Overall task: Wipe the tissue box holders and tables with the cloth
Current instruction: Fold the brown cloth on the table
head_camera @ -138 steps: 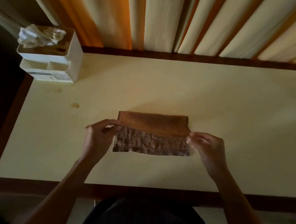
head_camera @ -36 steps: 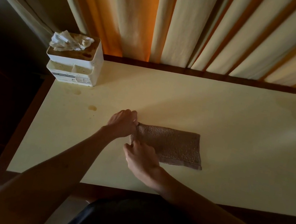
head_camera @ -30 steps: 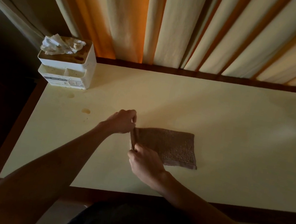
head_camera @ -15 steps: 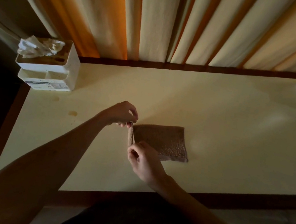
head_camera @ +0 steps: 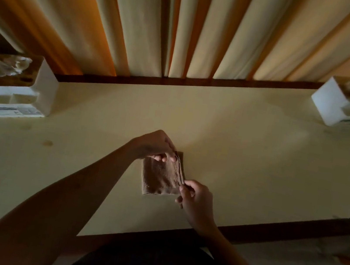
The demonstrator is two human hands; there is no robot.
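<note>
Now we pinch the small folded brown terry cloth [head_camera: 160,177] at two corners: our left hand [head_camera: 152,145] holds the far corner with its fingers [head_camera: 158,157] curled over the layered edge, and our right hand [head_camera: 196,198] nips the near right corner between thumb and fingers [head_camera: 185,188]. The cloth lies flat on the pale yellow desk [head_camera: 245,157], near its middle, folded to a compact pad. We judge the step in hand to be folding, so wiping has not begun. The next move calls for one hand to press the pad and sweep it across the desk, or carry it to a holder. One white tissue box holder [head_camera: 18,89] stands at the far left corner, another white holder [head_camera: 349,105] at the far right. Small stains [head_camera: 48,142] spot the surface. Cream and orange curtains [head_camera: 186,24] hang behind.
</note>
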